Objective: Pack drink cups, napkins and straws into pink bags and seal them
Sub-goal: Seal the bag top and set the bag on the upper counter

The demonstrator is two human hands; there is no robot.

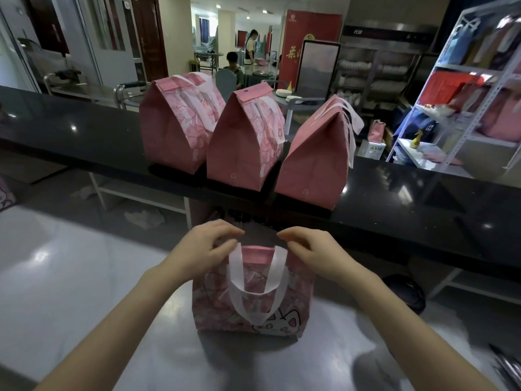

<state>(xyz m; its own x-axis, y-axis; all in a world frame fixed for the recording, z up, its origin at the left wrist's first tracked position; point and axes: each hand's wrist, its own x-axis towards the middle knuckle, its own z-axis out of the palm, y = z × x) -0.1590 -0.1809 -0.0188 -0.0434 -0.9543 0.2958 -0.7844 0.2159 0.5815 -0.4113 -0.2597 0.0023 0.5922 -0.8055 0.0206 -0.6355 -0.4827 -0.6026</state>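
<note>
A pink bag (251, 309) with a white handle and a cartoon cat print stands on the steel worktop (84, 277) in front of me. My left hand (208, 241) pinches the left end of its folded top flap. My right hand (307, 246) pinches the right end of the same flap. The bag's top is folded closed, and its contents are hidden. Three sealed pink bags stand in a row on the raised black counter (408, 198): a left bag (174, 131), a middle bag (242, 142) and a right bag (315, 162).
A white metal shelf rack (465, 108) with red and pink goods stands at the right. A dark round object (406, 292) sits under the counter to my right. Two people are at tables in the far room (239, 60).
</note>
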